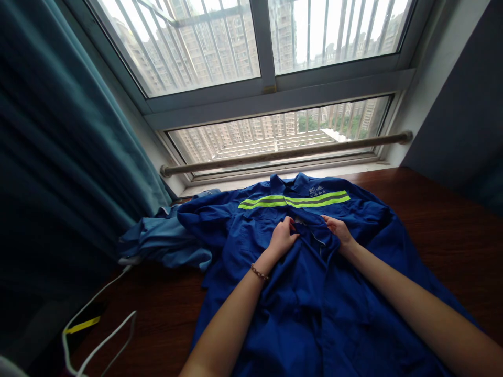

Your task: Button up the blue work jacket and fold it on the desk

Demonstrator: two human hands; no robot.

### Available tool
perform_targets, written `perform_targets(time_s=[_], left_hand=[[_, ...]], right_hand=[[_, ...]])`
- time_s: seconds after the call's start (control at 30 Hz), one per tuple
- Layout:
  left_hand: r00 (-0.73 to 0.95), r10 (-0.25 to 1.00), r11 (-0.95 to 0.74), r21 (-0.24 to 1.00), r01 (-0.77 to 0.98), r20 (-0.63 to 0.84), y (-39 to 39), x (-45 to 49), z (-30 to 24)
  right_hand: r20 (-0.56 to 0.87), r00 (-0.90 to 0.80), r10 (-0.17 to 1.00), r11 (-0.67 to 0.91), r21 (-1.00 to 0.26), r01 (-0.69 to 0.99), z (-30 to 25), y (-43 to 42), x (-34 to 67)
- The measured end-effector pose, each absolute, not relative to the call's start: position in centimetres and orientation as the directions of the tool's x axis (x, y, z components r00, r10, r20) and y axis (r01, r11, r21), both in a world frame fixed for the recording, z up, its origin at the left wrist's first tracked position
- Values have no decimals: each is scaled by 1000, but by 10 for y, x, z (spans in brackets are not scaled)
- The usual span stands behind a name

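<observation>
A blue work jacket (251, 235) lies spread front up, its collar toward the window and a yellow-green reflective stripe (314, 200) across the chest. Over its middle, blue cloth (310, 283) is gathered between my hands, with a pale label (299, 220) at its upper edge; whether this is a separate garment I cannot tell. My left hand (283, 236), a beaded bracelet on its wrist, pinches the left side of that edge. On the other side, my right hand (338, 233) grips the same edge, fingers partly hidden by the fabric.
Under everything is a dark reddish wooden surface (444, 230). A crumpled lighter blue garment (168, 238) lies at the left, near a white cable (98, 293) and a yellow strip (83, 325). Behind stand a window with a horizontal rail (286, 155) and a teal curtain (90, 120).
</observation>
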State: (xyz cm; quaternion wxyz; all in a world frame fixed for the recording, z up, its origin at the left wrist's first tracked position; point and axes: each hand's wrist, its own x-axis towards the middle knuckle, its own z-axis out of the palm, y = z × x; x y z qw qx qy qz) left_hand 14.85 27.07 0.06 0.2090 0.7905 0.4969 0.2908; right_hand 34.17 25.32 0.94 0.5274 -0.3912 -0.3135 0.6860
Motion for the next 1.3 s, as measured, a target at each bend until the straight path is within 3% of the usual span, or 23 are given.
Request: perform_targets(time_s=[0.17, 0.37, 0.5, 0.57, 0.63, 0.7, 0.8, 0.97, 1.17, 1.3], left_hand=[[339, 933, -331, 655, 679, 120, 275, 142, 5], [471, 875, -415, 673, 612, 111, 281, 132, 15], [473, 845, -486, 728, 483, 250, 280, 129, 30], [471, 837, -481, 784, 393, 278, 278, 130, 35], [468, 848, -424, 847, 319, 248, 276, 132, 36], [448, 874, -335, 902, 273, 188, 275, 133, 35], [415, 905, -207, 947, 247, 90, 276, 134, 31], [430, 903, -98, 978, 184, 9, 276, 138, 31], [553, 822, 137, 990, 38, -135, 274, 133, 31], [653, 722, 266, 963, 40, -227, 275, 121, 31]], right_hand=[[-238, -123, 963, -267, -820, -506, 12, 251, 339], [-162, -175, 971, -218, -899, -379, 10, 247, 335], [-2, -194, 981, -8, -999, -34, 1, 247, 327], [104, -231, 967, 144, -976, 164, -3, 246, 322], [156, -257, 954, 222, -943, 250, -5, 245, 318], [136, -254, 958, 193, -958, 212, -3, 244, 317], [20, -231, 973, 24, -1000, 12, 4, 242, 319], [-144, -161, 976, -186, -939, -289, 11, 241, 321], [-196, -183, 963, -251, -897, -363, 7, 243, 321], [-221, -168, 961, -269, -893, -361, 6, 244, 321]])
